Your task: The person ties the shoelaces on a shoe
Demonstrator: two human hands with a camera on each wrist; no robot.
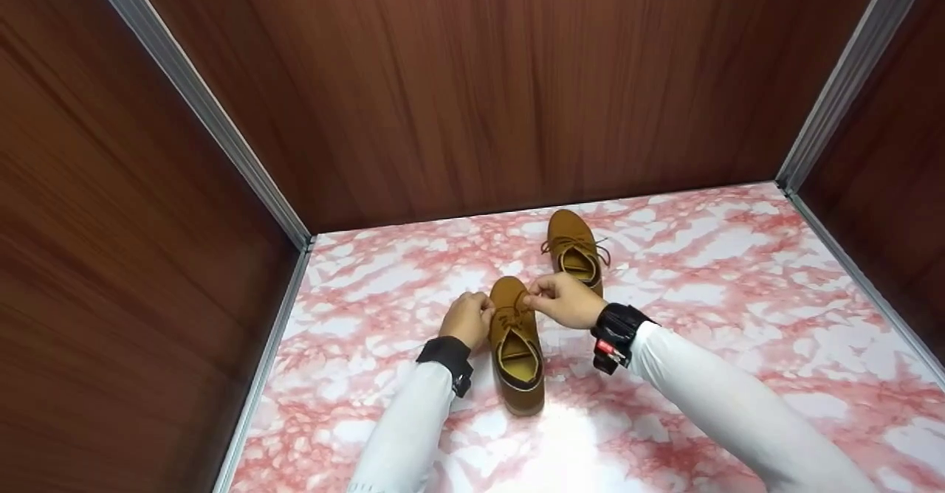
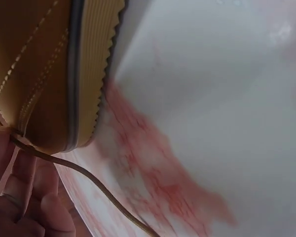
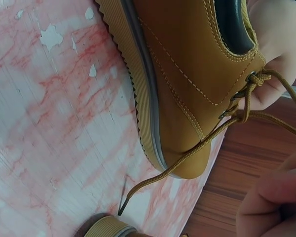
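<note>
A tan lace-up shoe (image 1: 508, 291) stands on the marbled surface, toe pointing away from me. Its brown shoelace (image 3: 187, 157) is knotted over the eyelets, and one free end hangs across the toe side in the right wrist view. At the left of the laces, my left hand (image 1: 469, 318) pinches the lace with curled fingers, while another length trails past them in the left wrist view. From the right, my right hand (image 1: 567, 301) pinches a strand drawn out from the knot; its fingertips lie partly outside the right wrist view.
A matching shoe (image 1: 568, 225), its laces in a bow, stands farther back to the right, partly behind my right hand. Dark wood panels (image 1: 472, 94) rise behind and on both sides, with metal trim (image 1: 221, 120) at the corners. The pink-and-white surface (image 1: 701, 375) spreads around the shoes.
</note>
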